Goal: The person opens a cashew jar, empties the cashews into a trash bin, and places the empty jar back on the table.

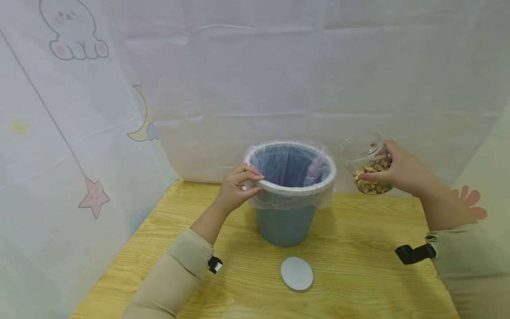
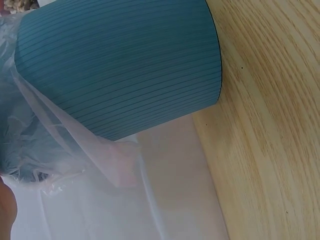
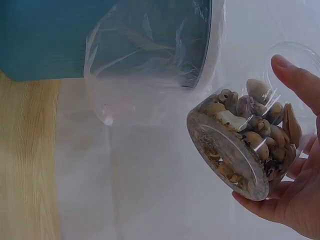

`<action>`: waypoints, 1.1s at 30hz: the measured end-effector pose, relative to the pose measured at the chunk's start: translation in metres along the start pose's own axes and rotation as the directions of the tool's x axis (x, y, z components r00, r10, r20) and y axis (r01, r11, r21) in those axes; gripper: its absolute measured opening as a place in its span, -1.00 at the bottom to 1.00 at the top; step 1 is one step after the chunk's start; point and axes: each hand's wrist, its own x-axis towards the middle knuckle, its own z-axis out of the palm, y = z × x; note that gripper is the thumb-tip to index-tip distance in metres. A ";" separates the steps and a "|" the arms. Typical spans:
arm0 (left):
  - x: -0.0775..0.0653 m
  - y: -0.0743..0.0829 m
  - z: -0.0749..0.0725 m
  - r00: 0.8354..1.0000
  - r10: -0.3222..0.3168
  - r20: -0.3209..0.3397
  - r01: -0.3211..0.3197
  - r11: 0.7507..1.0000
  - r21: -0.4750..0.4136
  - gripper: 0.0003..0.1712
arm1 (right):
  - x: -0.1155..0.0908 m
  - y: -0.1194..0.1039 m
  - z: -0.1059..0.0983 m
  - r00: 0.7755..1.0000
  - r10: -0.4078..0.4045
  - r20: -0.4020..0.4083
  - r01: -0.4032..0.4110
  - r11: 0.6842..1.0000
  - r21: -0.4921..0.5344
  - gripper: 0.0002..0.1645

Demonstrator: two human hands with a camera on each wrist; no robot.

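My right hand [image 1: 404,170] grips a clear plastic jar [image 1: 360,148] beside the bin's right rim, and the jar tilts toward the bin. Inside it lie nutshells [image 3: 260,125] that look like pistachio shells, heaped in the lower part; its mouth is uncovered. A blue trash bin [image 1: 284,226] stands upright on the table, its white rim [image 1: 296,190] lined with a thin translucent pink bag [image 1: 318,170]. At the near left of that rim, my left hand [image 1: 235,186] pinches the rim and bag between fingers and thumb. In the left wrist view only a sliver of this hand shows.
A round white lid [image 1: 296,274] lies flat on the wooden table [image 1: 358,266] in front of the bin. Close behind the table hangs a pale curtain [image 1: 259,79], and another printed sheet [image 1: 52,177] closes off the left side.
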 end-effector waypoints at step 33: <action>0.000 -0.003 0.000 1.000 -0.010 0.004 0.010 1.000 -0.023 -0.67 | 0.040 -0.054 -0.010 0.991 -0.069 0.116 0.092 0.974 -0.205 0.24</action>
